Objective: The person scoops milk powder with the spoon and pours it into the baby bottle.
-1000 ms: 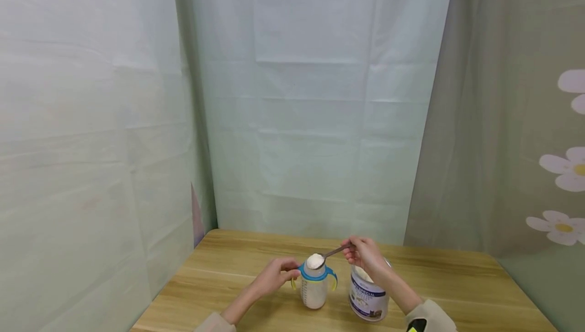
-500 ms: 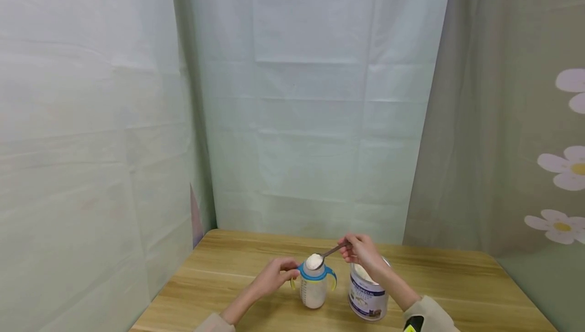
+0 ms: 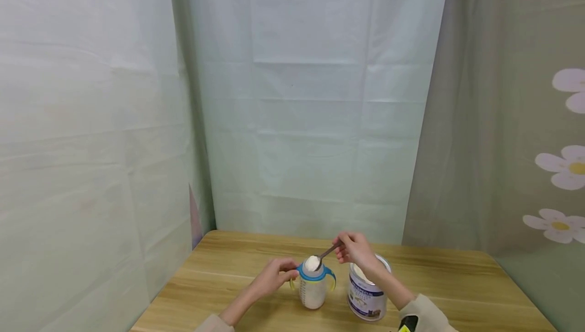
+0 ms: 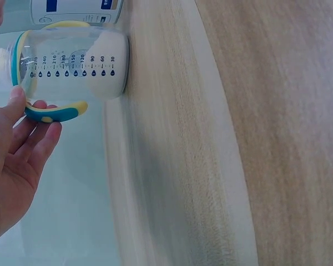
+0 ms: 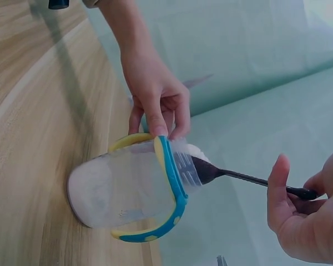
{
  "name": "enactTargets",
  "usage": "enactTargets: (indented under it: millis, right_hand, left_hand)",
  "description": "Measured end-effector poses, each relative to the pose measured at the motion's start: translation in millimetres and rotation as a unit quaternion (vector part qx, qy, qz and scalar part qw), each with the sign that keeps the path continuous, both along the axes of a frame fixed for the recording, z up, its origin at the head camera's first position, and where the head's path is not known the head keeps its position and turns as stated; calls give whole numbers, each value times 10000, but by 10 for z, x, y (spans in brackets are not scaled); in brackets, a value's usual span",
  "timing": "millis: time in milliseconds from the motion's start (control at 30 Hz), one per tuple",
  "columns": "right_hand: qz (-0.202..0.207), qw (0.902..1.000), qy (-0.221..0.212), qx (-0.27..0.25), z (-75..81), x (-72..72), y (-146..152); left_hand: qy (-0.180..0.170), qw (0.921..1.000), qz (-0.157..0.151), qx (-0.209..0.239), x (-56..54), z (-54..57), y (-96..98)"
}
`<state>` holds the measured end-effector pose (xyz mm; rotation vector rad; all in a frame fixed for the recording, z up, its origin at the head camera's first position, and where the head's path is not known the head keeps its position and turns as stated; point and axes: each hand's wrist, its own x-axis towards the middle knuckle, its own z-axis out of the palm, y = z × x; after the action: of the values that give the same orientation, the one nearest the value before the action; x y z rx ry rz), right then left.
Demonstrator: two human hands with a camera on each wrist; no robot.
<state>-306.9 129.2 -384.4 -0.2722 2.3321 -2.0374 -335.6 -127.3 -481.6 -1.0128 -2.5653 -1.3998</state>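
Note:
A clear baby bottle [image 3: 313, 295] with a blue-and-yellow two-handled collar stands upright on the table. White powder fills its lower part, up to about the 90 to 120 marks in the left wrist view. My left hand [image 3: 273, 276] pinches one handle [image 4: 55, 113] between thumb and fingers. From the right, my right hand [image 3: 358, 252] grips the end of a dark spoon [image 5: 241, 176]. The spoon's bowl tilts into the open bottle mouth, with a heap of white powder [image 3: 313, 263] at the mouth.
An open milk powder can [image 3: 366, 299] with a white and dark blue label stands just right of the bottle, under the right forearm. The wooden table [image 3: 237, 256] is bordered by pale cloth curtains [image 3: 306, 169] at the back and sides.
My right hand has moved slightly left and up, and the spoon has tilted more steeply down into the bottle mouth. The left hand keeps its hold on the handle.

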Motion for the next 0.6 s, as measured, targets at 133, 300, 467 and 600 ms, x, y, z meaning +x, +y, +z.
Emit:
enactTargets:
  millis: [133,300,467,600]
  right_hand:
    - [26,9999,71,111,-18,7,-31]
    - [93,9997,190,144,-32,8,-54]
    - [194,9994,257,140,-55,3,-61]
    - [332,9988,301,172,-83,1,-65]
  left_hand:
    - [4,10000,6,27,12,3,3]
    - [14,10000,-7,44,14,4,6]
    - [26,10000,-21,5,6,1,7]
    - [69,10000,-56,-10,-1,-9,6]
